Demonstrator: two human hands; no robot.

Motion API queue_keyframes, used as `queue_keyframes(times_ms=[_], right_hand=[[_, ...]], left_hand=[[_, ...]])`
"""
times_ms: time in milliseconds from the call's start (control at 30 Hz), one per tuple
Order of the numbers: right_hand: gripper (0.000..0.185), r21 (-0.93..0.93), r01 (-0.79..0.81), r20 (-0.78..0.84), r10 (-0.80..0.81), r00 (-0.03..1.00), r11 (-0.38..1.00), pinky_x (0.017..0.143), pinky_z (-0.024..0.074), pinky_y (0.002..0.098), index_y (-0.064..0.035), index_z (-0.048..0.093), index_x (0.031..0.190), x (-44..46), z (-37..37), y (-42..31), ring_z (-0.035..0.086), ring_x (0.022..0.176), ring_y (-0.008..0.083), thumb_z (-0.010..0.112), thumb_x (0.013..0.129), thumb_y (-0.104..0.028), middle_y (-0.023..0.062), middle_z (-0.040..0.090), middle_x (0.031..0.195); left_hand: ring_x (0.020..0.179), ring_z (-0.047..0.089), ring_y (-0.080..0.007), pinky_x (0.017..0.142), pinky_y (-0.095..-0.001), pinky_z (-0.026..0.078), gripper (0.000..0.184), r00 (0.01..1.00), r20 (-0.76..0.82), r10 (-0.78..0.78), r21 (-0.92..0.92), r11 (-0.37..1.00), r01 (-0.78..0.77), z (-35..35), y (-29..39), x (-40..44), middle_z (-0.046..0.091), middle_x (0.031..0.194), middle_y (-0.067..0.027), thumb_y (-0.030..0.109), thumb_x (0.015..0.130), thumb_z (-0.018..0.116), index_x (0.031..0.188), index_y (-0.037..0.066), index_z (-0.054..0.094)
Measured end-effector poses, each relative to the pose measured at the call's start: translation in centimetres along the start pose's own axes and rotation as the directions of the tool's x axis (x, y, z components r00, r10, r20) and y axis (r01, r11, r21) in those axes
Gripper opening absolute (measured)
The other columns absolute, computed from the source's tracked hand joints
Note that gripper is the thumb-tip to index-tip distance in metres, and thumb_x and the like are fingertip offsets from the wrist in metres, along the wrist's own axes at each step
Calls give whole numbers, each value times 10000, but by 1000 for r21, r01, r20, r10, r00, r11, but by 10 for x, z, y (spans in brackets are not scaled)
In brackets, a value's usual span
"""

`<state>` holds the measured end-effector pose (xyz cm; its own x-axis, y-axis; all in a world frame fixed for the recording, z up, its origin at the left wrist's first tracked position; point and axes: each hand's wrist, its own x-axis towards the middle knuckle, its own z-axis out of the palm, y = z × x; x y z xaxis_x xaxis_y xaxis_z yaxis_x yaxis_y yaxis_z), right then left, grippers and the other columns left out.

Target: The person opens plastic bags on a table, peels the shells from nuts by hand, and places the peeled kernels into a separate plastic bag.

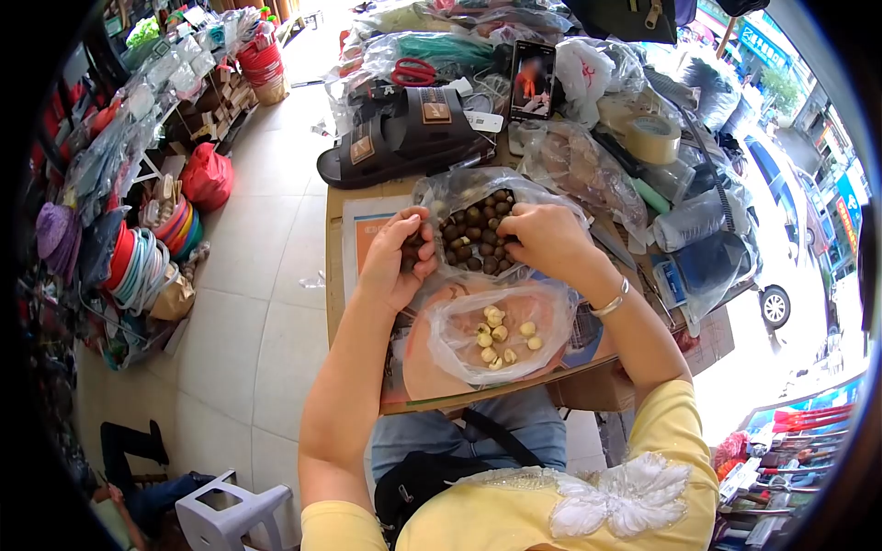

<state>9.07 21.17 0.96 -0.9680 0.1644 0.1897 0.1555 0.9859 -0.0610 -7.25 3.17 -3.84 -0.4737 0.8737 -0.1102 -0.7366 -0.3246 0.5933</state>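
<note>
A clear plastic bag [432, 191] lies open on the table, filled with round dark-brown nuts [475, 234]. At its left side my left hand [397, 262] is curled around several of the same brown nuts. My right hand [548, 241] reaches over the bag's right side with bent fingers. Its fingertips are down among the nuts, and what they pinch is hidden. Nearer to me sits a second clear plastic bag [450, 342], spread like a shallow dish. Several peeled, pale cream kernels [494, 336] lie in it, some of them split.
Behind the bags stand dark brown sandals [404, 133], with red-handled scissors [413, 72] and a propped phone [533, 81] beyond. A tape roll [652, 140] rests among wrapped goods at right. A grey stool [230, 510] and a seated person [138, 487] are at lower left.
</note>
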Motion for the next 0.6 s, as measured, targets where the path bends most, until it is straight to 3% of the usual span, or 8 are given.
queue_keyframes(times_ms=[400, 500, 567, 600], right_hand=[[155, -61, 10, 71, -6, 997, 998, 728, 528, 416, -110, 709, 883, 9, -4, -4, 660, 814, 307, 695, 748, -185, 96, 655, 876], [154, 9, -13, -1, 13, 1000, 1000, 707, 518, 419, -105, 701, 863, 0, -12, -3, 650, 782, 315, 689, 745, -203, 94, 654, 847], [142, 192, 72, -99, -54, 994, 979, 654, 500, 367, -79, 707, 856, -9, -26, -2, 634, 717, 266, 694, 746, -168, 79, 643, 801], [142, 193, 73, -94, -55, 994, 978, 654, 500, 367, -79, 707, 856, -13, -30, -3, 634, 717, 266, 694, 746, -168, 79, 643, 801]], left_hand=[[597, 504, -108, 465, -229, 381, 120, 1000, -1, -1, 3, 1000, 1, -1, 0, 0, 562, 787, -32, 134, 955, 531, 1048, 73, 576], [609, 494, -112, 469, -231, 379, 128, 1000, 2, -3, 12, 1000, 3, -1, 1, 0, 558, 798, -33, 141, 951, 542, 1058, 79, 572], [621, 483, -116, 474, -233, 377, 137, 1000, 0, -7, 18, 1000, 7, -2, 1, -1, 555, 807, -33, 147, 947, 552, 1067, 85, 566], [620, 483, -115, 473, -233, 374, 136, 1000, 2, -9, 15, 1000, 9, -2, 1, 0, 555, 807, -33, 146, 947, 551, 1067, 84, 567]])
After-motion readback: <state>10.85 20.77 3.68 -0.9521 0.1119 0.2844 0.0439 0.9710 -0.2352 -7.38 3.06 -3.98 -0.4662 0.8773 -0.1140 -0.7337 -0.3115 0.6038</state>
